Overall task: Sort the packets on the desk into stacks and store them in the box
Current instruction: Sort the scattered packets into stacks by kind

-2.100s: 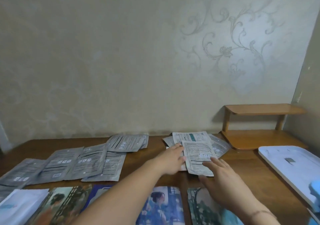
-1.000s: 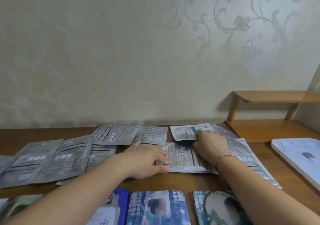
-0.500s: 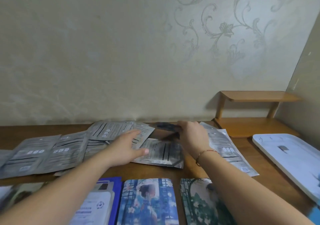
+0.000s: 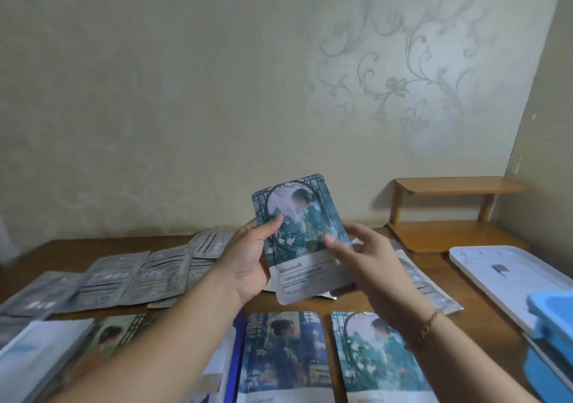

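I hold a teal picture packet (image 4: 300,229) upright above the desk, printed side facing me. My left hand (image 4: 251,257) grips its left edge with the thumb on the front. My right hand (image 4: 369,263) pinches its right edge. Grey foil packets (image 4: 130,278) lie spread over the left of the desk, and more lie under my right forearm (image 4: 421,281). Picture packets lie face up along the near edge, one blue (image 4: 282,350) and one teal (image 4: 378,356). The blue box (image 4: 548,340) shows at the right edge, with its white lid (image 4: 502,272) lying flat behind it.
A small wooden shelf (image 4: 455,213) stands at the back right against the wall. More packets, white and picture-faced (image 4: 62,353), sit at the near left. A dark blue packet (image 4: 235,350) peeks out beside my left forearm. The wallpapered wall closes the desk's far side.
Both hands have come off the grey packets at the back of the desk. They now hold a teal picture packet lifted upright in front of me.
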### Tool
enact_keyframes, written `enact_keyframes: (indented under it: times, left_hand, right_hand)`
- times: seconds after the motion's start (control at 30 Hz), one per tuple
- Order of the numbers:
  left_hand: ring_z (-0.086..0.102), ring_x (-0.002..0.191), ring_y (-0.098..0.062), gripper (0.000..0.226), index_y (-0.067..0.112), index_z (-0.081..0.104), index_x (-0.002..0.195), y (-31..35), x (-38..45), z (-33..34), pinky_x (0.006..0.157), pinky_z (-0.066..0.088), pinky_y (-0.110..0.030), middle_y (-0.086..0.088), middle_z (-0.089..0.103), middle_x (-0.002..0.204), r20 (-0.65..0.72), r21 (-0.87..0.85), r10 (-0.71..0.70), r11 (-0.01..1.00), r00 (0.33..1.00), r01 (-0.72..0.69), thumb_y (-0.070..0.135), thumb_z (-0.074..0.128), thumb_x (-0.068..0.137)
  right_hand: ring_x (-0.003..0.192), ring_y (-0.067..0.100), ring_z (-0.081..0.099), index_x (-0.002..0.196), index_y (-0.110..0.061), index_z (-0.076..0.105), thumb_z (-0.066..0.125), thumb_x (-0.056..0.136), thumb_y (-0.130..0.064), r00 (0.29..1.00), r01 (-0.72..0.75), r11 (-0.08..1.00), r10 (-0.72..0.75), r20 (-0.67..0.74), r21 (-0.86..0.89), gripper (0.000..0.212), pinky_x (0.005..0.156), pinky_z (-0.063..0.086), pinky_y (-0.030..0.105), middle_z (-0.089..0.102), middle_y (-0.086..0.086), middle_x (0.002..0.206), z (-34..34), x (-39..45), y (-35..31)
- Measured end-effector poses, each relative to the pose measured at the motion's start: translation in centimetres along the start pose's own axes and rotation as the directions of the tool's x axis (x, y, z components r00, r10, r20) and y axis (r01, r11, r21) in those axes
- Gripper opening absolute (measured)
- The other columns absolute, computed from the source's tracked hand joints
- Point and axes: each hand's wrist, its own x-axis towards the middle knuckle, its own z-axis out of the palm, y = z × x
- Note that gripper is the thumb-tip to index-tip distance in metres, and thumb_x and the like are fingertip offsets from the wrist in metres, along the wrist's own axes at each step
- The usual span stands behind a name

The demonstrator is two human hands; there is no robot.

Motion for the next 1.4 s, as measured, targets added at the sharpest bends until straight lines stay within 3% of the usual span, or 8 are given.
enact_keyframes:
  times: [0.27,0.6,0.83,1.0,1.07,1.17,1.3,1.4]
  left_hand:
    - [0.066,0.089,-0.027,0.027,0.013,0.067,0.105,-3.3,-0.2,2.0,0.081,0.054,-0.037,-0.018,0.070,0.105,-0.048,0.327,0.094,0.942,0.994,-0.073,-0.001,0.071,0.082]
    - [0.058,0.080,0.002,0.011,0.021,0.073,0.091,-10.8,0.4,4.9,0.069,0.040,-0.005,0.016,0.066,0.083,0.228,0.883,0.158,0.381,0.961,-0.273,0.015,0.077,0.082]
    - [0.054,0.104,-0.007,0.018,0.026,0.070,0.107,-11.9,0.7,3.4,0.099,0.042,-0.032,0.013,0.064,0.109,0.376,0.926,0.063,-0.073,0.925,-0.371,0.032,0.066,0.091]
    - [0.054,0.114,-0.011,0.030,0.025,0.066,0.120,-12.2,0.9,2.6,0.105,0.038,-0.042,0.011,0.063,0.119,0.456,0.879,-0.058,-0.130,0.888,-0.460,0.039,0.054,0.097]
    - [0.053,0.116,-0.011,0.031,0.026,0.065,0.122,-12.3,0.9,2.7,0.106,0.035,-0.042,0.011,0.062,0.121,0.466,0.870,-0.064,-0.153,0.883,-0.470,0.041,0.051,0.098]
    - [0.050,0.118,-0.012,0.030,0.029,0.063,0.121,-12.2,0.9,2.9,0.106,0.030,-0.043,0.011,0.059,0.122,0.457,0.863,-0.101,-0.193,0.884,-0.468,0.041,0.047,0.099]
    - [0.045,0.117,-0.015,0.026,0.029,0.056,0.114,-12.1,0.7,3.5,0.105,0.025,-0.043,0.009,0.052,0.119,0.431,0.808,-0.220,-0.339,0.875,-0.482,0.043,0.038,0.101]
    - [0.044,0.120,-0.015,0.028,0.027,0.055,0.119,-11.2,1.0,3.2,0.106,0.028,-0.042,0.008,0.051,0.124,0.450,0.822,-0.156,-0.311,0.879,-0.476,0.044,0.045,0.099]
  right_hand:
    - [0.071,0.023,0.075,0.120,-0.042,0.051,0.074,0.083,-0.004,0.997,-0.065,0.984,0.056,-0.060,-0.165,0.058,0.052,0.059,0.039,0.074,0.007,0.098,-4.3,-8.0,1.3]
    - [0.069,-0.011,0.057,0.114,-0.032,0.068,0.083,0.071,-0.032,0.985,-0.153,0.719,0.061,-0.159,-0.677,0.045,0.063,0.043,0.008,0.063,-0.007,0.068,-9.9,-13.8,5.3]
    - [0.093,0.000,0.050,0.115,-0.038,0.062,0.065,0.082,-0.056,0.990,-0.138,0.507,0.043,-0.135,-0.851,0.038,0.074,0.039,0.016,0.049,-0.016,0.103,-10.0,-14.5,6.9]
    - [0.141,0.009,0.033,0.123,-0.047,0.060,0.044,0.077,-0.076,0.991,0.133,0.415,-0.084,0.107,-0.900,0.057,0.108,0.036,0.029,0.035,-0.017,0.152,-8.9,-14.1,7.8]
    - [0.128,0.005,0.053,0.110,-0.051,0.067,0.029,0.083,-0.078,0.981,0.194,0.301,-0.078,0.178,-0.934,0.054,0.097,0.045,0.026,0.055,-0.015,0.138,-8.8,-13.6,8.4]
    - [0.102,0.004,0.069,0.094,-0.050,0.073,0.023,0.082,-0.079,0.981,0.192,0.349,-0.051,0.186,-0.917,0.059,0.074,0.053,0.017,0.073,-0.016,0.107,-8.2,-13.4,8.5]
    - [0.107,0.009,0.067,0.099,-0.044,0.074,0.017,0.085,-0.081,0.982,0.167,0.396,0.013,0.187,-0.903,0.069,0.080,0.050,0.020,0.072,-0.012,0.112,-9.0,-13.7,9.8]
    - [0.128,-0.002,0.048,0.106,-0.056,0.065,0.017,0.072,-0.093,0.977,0.178,0.401,0.035,0.209,-0.899,0.070,0.096,0.044,0.025,0.053,-0.028,0.134,-8.9,-13.3,9.1]
